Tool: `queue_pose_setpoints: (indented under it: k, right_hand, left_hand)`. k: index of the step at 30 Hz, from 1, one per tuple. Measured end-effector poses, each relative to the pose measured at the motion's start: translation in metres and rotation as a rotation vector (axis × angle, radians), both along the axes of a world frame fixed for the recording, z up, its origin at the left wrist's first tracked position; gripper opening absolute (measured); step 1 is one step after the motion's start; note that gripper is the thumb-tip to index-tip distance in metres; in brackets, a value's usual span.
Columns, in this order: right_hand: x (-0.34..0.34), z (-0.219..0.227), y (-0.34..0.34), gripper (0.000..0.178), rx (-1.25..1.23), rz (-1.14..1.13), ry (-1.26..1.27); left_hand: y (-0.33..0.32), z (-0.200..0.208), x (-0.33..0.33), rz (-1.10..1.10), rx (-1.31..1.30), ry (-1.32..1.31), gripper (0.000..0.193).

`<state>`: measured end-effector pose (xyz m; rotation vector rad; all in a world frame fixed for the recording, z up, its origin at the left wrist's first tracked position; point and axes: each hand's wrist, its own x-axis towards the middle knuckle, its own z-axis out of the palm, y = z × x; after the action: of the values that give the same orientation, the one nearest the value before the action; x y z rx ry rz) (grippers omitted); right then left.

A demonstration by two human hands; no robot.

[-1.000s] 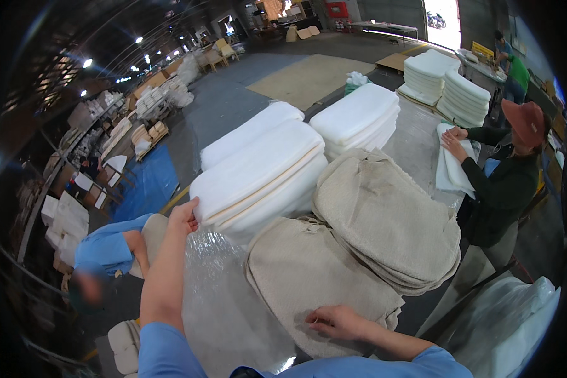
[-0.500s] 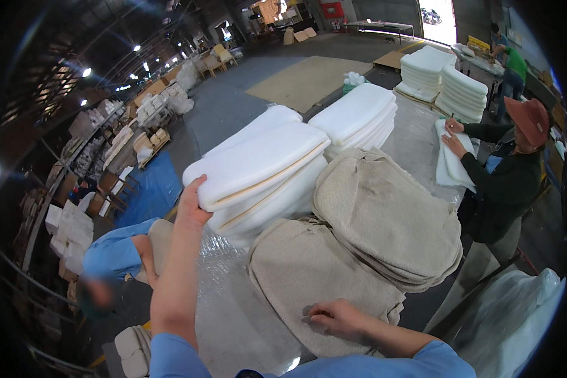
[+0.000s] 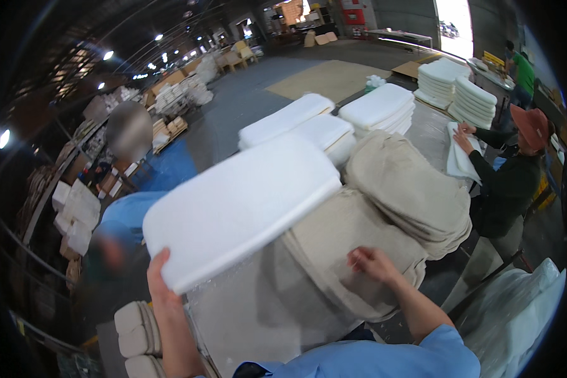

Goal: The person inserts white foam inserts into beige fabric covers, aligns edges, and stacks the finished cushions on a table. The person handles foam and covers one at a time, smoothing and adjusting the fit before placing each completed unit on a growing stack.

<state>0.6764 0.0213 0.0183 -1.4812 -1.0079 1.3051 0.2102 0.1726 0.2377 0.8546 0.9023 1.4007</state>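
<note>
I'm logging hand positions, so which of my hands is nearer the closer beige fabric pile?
Right. Your right hand is over the closer beige fabric pile, contact unclear; your left hand is left of it, its grip on a corner of the white pad.

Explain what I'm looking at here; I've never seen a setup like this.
There is no machine: these are a person's two bare hands, seen by a wide fisheye camera worn on the head, looking down. The lens bends straight edges; the picture's left is the person's left.

The left hand grips the left end of a white, round-cornered, soft-looking pad. The right hand is over a pile of beige, textured fabric pieces, with nothing visible in it; I can't tell whether it touches them.

The grey, plastic-covered table also bears a second beige fabric pile and, farther off, stacks of white pads. At right, a co-worker in a dark top and reddish cap handles something white.
</note>
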Motion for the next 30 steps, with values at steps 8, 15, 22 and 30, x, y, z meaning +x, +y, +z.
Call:
queue_pose_setpoints:
  k: [8,15,22,30]
  right_hand:
    - [-0.150,0.014,-0.002,0.064,0.197,-0.077,0.149]
    - [-0.272,-0.023,-0.054,0.074,-0.246,0.033,0.124]
    - [-0.345,-0.072,-0.123,0.068,-0.149,-0.291,0.325]
    - [-0.395,-0.165,-0.162,0.070,-0.238,-0.498,0.018]
  left_hand:
    - [-0.199,-0.106,-0.215,0.088,-0.105,0.050,0.080]
    - [-0.272,-0.173,-0.309,0.045,-0.296,-0.033,0.078]
    - [-0.257,-0.241,-0.369,-0.110,-0.430,-0.059,0.078]
    - [-0.211,-0.328,-0.378,-0.326,-0.704,-0.006,0.069]
